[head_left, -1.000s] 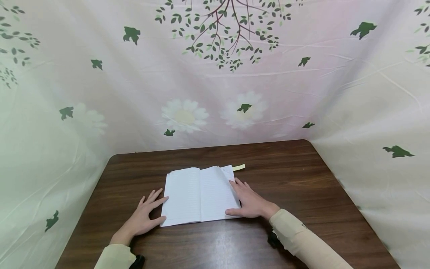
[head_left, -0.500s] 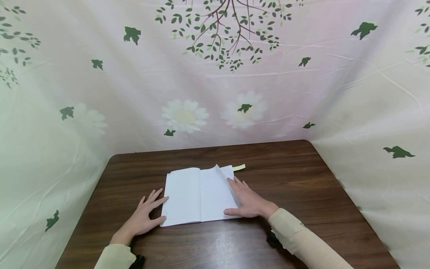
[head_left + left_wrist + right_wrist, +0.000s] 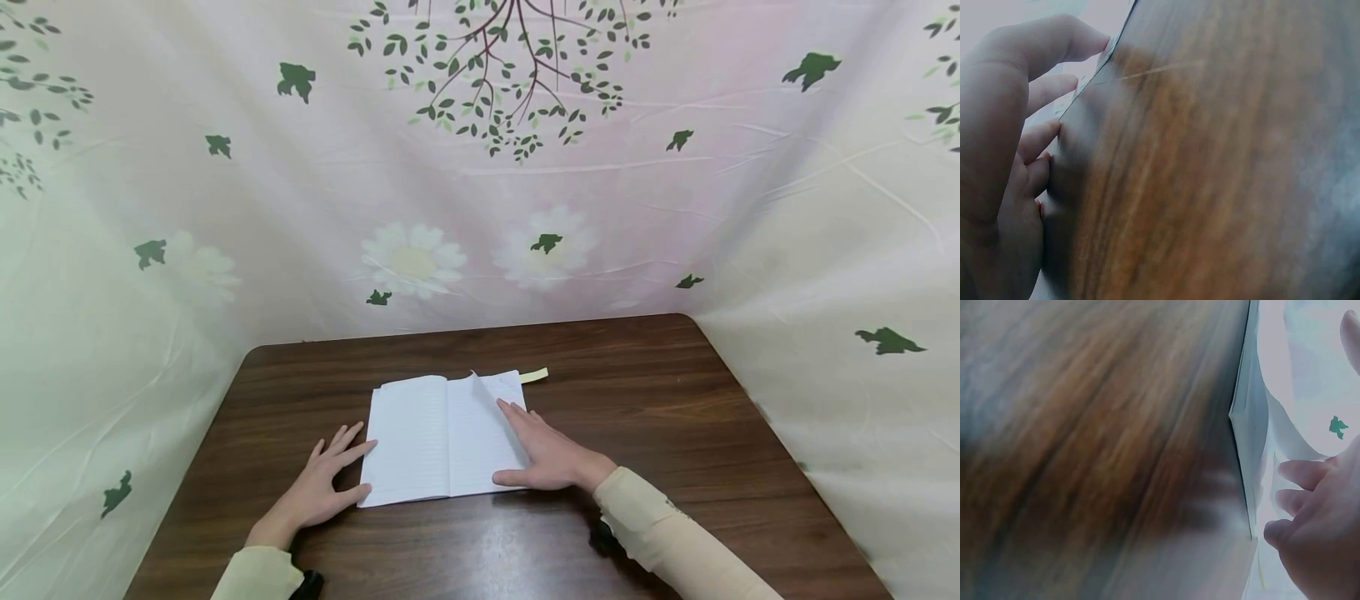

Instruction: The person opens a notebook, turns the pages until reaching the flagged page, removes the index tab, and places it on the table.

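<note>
A lined notebook (image 3: pixel 408 442) lies spread on the table. My left hand (image 3: pixel 318 487) rests at its left side, fingers apart, with thumb and index fingertip on the left page's edge. In the left wrist view, the fingertips of that hand (image 3: pixel 1016 119) meet the notebook's edge. Over the right half, my right hand (image 3: pixel 551 457) touches the right page (image 3: pixel 480 442) with extended fingers, thumb near the lower edge. That page bows upward, its far corner raised, and a page with writing (image 3: pixel 506 385) shows beneath. The right wrist view shows a lifted, curved page (image 3: pixel 1280 425) beside the right hand (image 3: pixel 1322 519).
A pale yellow strip (image 3: pixel 534 376) sticks out past the notebook's far right corner. The dark wooden table (image 3: pixel 675 400) has rounded far corners. Printed cloth (image 3: pixel 465 192) with leaves and flowers hangs behind it and on both sides.
My right hand has slid a little leftward over the notebook, and the right page's far corner has risen and moved left, baring more of the page beneath. My left hand has stayed in place.
</note>
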The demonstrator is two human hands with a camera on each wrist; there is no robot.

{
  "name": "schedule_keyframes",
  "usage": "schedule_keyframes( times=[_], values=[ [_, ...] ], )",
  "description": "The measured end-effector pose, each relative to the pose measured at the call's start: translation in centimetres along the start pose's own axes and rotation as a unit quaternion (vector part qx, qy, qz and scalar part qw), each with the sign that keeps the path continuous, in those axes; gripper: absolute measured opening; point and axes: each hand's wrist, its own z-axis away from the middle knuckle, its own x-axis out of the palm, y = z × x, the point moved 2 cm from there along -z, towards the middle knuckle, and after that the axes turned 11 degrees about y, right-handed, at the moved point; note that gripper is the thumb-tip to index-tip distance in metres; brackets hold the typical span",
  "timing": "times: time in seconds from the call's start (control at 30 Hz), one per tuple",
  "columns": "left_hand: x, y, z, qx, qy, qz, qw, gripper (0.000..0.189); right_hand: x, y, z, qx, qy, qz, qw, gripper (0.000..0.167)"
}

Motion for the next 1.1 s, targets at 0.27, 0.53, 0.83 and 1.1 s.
schedule_keyframes(
  times=[0.27,0.53,0.83,1.1],
  values=[
    [0.0,0.0,0.0,0.001,0.000,0.001,1.0000,0.067,0.1,-0.5,-0.5,-0.031,0.016,-0.044,0.9984,0.111],
    [0.0,0.1,0.0,0.000,-0.001,0.001,1.0000,0.068,0.5,-1.1,-0.8,-0.030,0.000,-0.071,0.9970,0.108],
    [0.1,-0.1,0.1,0.005,0.003,0.000,1.0000,0.068,0.7,-1.6,-0.8,-0.032,-0.025,-0.058,0.9975,0.120],
    [0.2,-0.1,0.0,0.003,0.004,-0.003,1.0000,0.068,1.1,-2.0,-1.0,-0.054,-0.033,-0.065,0.9959,0.127]
  ],
)
